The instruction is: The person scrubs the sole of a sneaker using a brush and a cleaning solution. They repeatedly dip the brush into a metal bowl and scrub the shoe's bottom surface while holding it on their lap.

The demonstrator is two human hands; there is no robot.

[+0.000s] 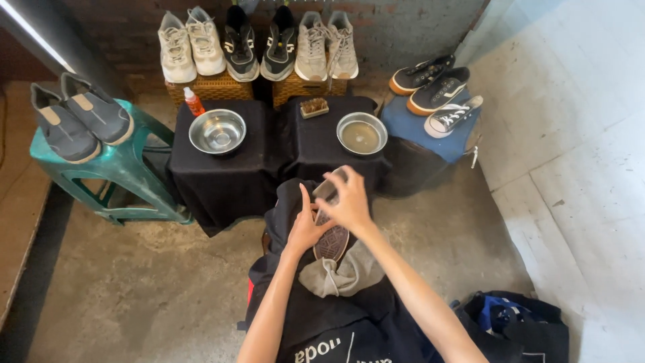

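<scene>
Both hands grip an upturned sneaker with a brown patterned rubber sole (332, 240) over the lap: the left hand (304, 230) clasps its side, the right hand (347, 203) curls over the toe. Just below the fingers a grey cloth (339, 276) bunches; a loose clasp could let the sneaker slide onto it.

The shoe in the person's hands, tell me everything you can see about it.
The shoe is turned sole-up, so mostly its dark brown patterned outsole with a paler rim shows; the upper is hidden. It lies lengthwise over the person's lap, above a grey cloth on a black apron. The left hand grips its side, and the right hand covers the far end, so what that hand presses against it cannot be made out.
</scene>
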